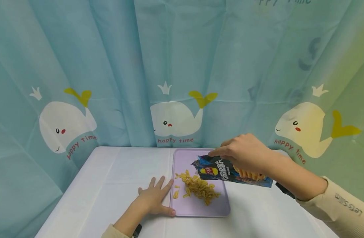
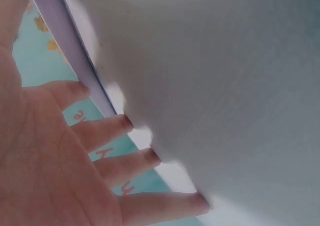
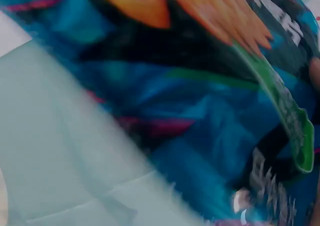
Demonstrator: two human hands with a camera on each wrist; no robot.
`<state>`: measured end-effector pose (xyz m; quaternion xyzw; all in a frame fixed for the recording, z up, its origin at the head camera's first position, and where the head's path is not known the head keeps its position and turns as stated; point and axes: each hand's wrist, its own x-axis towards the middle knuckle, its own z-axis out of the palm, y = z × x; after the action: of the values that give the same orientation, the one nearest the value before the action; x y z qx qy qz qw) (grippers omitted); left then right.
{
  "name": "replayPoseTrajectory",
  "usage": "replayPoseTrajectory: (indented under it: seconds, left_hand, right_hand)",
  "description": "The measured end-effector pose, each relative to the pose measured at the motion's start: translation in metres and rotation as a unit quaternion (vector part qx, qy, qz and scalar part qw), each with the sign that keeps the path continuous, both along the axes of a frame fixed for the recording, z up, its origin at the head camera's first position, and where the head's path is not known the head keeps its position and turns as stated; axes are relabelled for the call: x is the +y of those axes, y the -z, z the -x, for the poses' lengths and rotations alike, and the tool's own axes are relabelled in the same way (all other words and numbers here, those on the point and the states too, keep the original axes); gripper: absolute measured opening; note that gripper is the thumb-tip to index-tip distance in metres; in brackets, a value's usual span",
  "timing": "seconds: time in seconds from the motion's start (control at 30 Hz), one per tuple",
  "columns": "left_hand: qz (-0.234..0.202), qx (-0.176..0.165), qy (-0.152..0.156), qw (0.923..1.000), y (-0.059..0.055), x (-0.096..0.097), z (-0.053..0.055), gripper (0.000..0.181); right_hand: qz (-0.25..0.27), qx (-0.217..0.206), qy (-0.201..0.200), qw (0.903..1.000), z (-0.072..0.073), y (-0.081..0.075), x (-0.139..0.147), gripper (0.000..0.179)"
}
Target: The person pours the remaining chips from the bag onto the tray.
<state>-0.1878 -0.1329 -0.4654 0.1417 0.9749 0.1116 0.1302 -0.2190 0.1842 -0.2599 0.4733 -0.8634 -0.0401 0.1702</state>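
Note:
A dark blue chip bag (image 1: 210, 172) hangs tilted over the tray in the head view, its torn end toward the left. My right hand (image 1: 246, 152) grips it from above; the right wrist view shows the bag's printed side (image 3: 210, 106) close up. Under it, a heap of yellow ridged chips (image 1: 200, 188) lies on the lilac tray (image 1: 200, 211), with a few loose pieces toward the left edge. My left hand (image 1: 153, 200) rests with spread fingers at the tray's left side, thumb and a fingertip touching the rim (image 2: 75, 51).
The white-covered table (image 1: 116, 178) surrounds the tray. Close behind its far edge hangs a blue-green curtain (image 1: 116, 82) printed with whales. A black band (image 1: 137, 230) is on the left wrist.

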Motion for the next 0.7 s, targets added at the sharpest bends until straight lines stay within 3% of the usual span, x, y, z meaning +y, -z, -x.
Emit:
replayPoseTrajectory:
  seconds: [0.37,0.7]
  left_hand:
    - [-0.005,0.000,-0.003,1.0000,-0.001,-0.001,-0.001,0.117]
    - [-0.011,-0.004,-0.004,0.9999,-0.001,0.001,-0.002,0.118]
  right_hand:
    - [-0.005,-0.003,0.024,0.9997,-0.002,0.001,0.002,0.043]
    - [0.057,0.003,0.034,0.9978,0.001,0.003,0.022,0.039]
